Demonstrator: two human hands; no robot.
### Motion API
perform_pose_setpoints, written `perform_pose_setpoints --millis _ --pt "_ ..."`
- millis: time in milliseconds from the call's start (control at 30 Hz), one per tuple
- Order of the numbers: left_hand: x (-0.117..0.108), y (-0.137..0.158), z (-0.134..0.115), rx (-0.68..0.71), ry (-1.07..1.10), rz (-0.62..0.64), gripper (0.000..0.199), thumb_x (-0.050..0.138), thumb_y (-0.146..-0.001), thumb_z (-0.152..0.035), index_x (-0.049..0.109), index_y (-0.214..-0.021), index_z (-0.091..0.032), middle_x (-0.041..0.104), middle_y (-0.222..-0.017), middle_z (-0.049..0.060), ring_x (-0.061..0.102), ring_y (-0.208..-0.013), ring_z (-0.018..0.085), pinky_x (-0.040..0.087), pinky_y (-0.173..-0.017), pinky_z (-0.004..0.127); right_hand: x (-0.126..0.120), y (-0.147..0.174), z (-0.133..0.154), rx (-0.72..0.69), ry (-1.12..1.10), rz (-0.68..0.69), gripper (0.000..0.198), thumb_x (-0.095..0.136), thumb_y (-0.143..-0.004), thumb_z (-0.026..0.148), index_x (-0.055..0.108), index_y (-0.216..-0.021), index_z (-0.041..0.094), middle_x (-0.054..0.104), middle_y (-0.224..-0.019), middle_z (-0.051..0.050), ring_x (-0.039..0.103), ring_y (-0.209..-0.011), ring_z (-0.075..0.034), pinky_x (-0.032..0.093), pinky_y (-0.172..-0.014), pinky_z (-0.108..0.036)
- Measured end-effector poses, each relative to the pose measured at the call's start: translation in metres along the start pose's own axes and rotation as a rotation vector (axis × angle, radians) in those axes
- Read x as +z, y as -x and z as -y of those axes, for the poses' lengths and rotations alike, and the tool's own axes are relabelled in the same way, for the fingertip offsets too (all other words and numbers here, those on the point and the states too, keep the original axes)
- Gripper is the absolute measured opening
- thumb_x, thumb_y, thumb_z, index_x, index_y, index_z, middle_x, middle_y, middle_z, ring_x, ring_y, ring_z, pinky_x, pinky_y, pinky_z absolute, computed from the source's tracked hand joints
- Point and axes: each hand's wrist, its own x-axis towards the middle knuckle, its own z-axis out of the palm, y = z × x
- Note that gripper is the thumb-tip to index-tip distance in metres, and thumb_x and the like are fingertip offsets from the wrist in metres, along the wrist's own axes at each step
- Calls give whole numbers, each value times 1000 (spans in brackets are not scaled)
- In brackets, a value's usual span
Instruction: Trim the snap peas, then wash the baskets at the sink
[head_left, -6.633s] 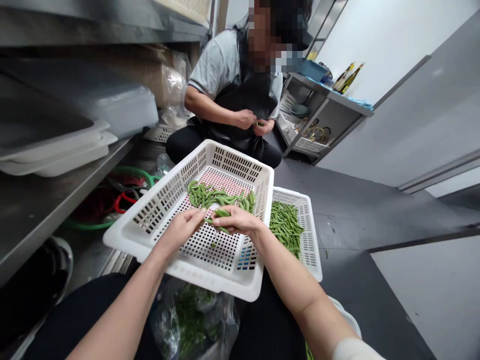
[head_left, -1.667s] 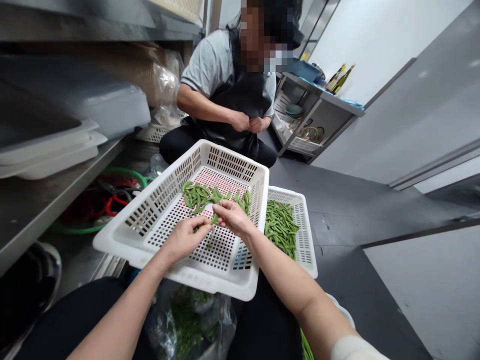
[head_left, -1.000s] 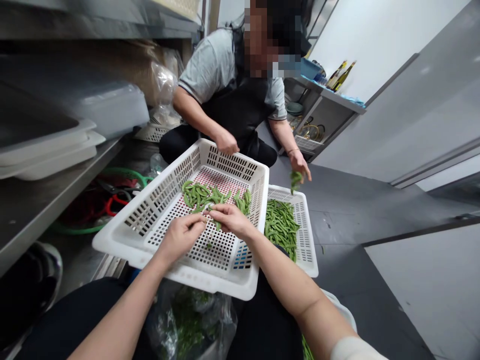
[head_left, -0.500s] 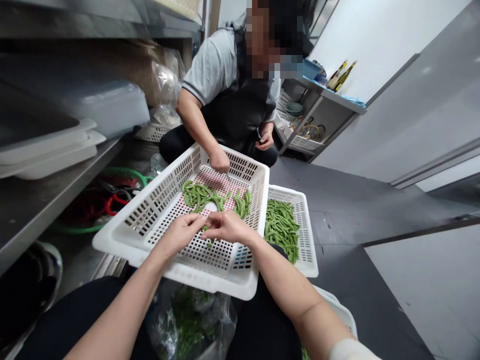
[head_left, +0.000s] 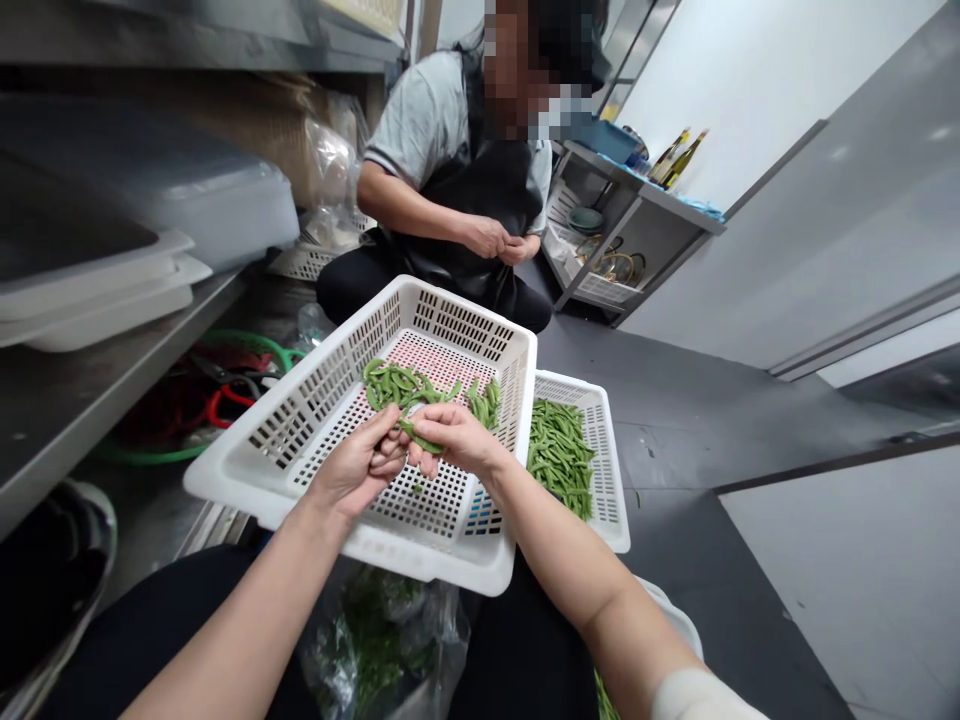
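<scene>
Over the white basket (head_left: 300,440), near its front edge, our left hand (head_left: 352,470) and right hand (head_left: 457,440) pinch one pea pod (head_left: 417,437) between closed fingertips.

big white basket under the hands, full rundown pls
The big white basket is a rectangular tray of what looks like moulded plastic, with slotted walls, a perforated floor and a thick rolled rim. It sits tilted, resting across the person's lap, its right side overlapping a smaller white basket of pods. A loose pile of green pods lies at its far end. The left hand and right hand hover above its middle, sharing a grip on one pod.
</scene>
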Motion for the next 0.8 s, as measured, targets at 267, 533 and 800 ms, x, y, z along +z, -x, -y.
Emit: perform_pose_setpoints --millis 267,533,800 --pt "0 -1 -3 80 95 -15 40 35 -95 -13 45 -57 -11 36 -44 -4 26 -29 1 19 -27 7 6 -13 -12 -4 -153 -147 43 74 -68 51 56 -76 13 60 -55 3 51 -40 -5 40 -36 -15" --pt "-9 -2 1 145 2 35 34 64 -80 -20 43 -55 -12 38 -45 -5 23 -31 0 19 -29 8 5 -6 -1 45 -67 -100 44 81 -60 45 59 -81 13 67 -63 0 63 -52 -10 51 -48 -17" --pt "-14 -11 11 416 -430 -8 30 61 -77 -35 45 -61 -16 39 -52 -4 32 -45 7 27 -41 15 15 -11 -13 24 -11 -396 20 66 -78 31 52 -75 16 58 -57 4 56 -48 -7 47 -46 -16"
